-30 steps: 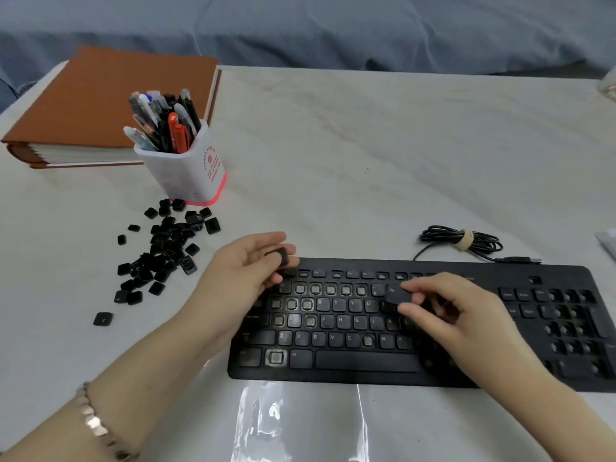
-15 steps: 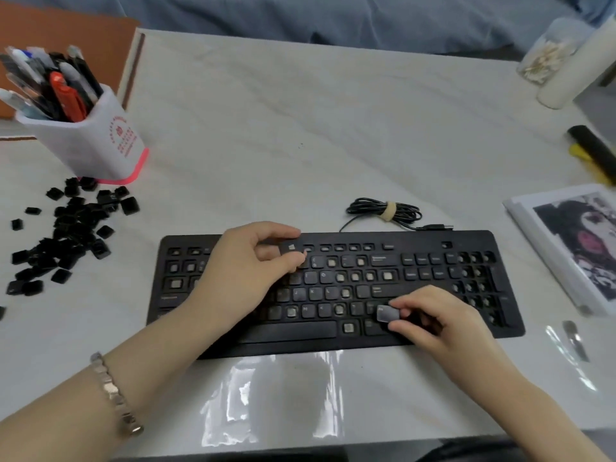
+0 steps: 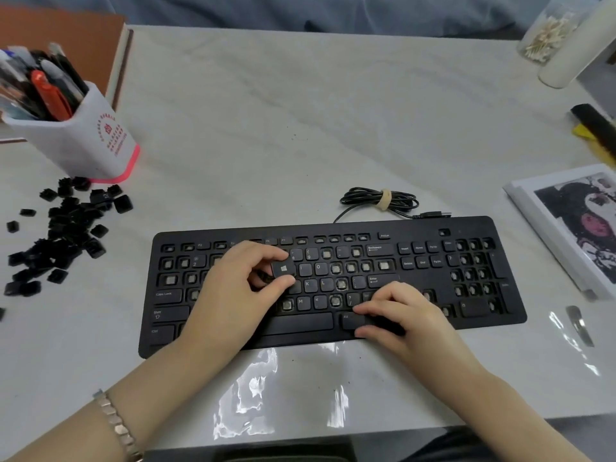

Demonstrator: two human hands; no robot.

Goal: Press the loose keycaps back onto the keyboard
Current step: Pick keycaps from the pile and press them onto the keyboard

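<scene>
Pale marble-look table [image 3: 333, 128] against blue-grey fabric [image 3: 333, 11] behind.

One black full-size plastic keyboard [image 3: 333, 285]; one bundled black USB cable [image 3: 380, 199]; one white pen cup with pink base [image 3: 83, 145]; one brown-covered book [image 3: 66, 38]; two bare hands; one pile of loose black keycaps [image 3: 60, 235], too many to count.
</scene>
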